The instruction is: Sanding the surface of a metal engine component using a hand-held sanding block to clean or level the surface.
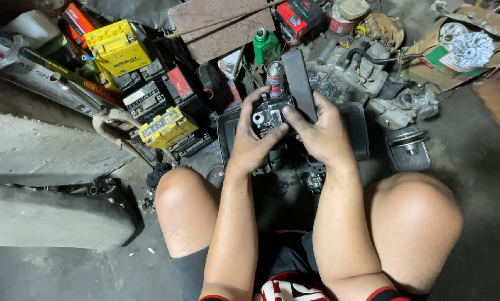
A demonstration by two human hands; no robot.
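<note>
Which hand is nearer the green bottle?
Left. The left hand grips the metal part below the green bottle; the right hand lies further right.

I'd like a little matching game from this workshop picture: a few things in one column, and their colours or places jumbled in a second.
Things:
1. Metal part
2. Bottle
3. Spray can
4. Battery

Colour or place:
A. Yellow, far left among other batteries
B. Green, standing on the floor beyond the hands
C. Held between the left hand and right hand
D. Red-banded, upright just behind the held part

Pairs: 1-C, 2-B, 3-D, 4-A
</note>
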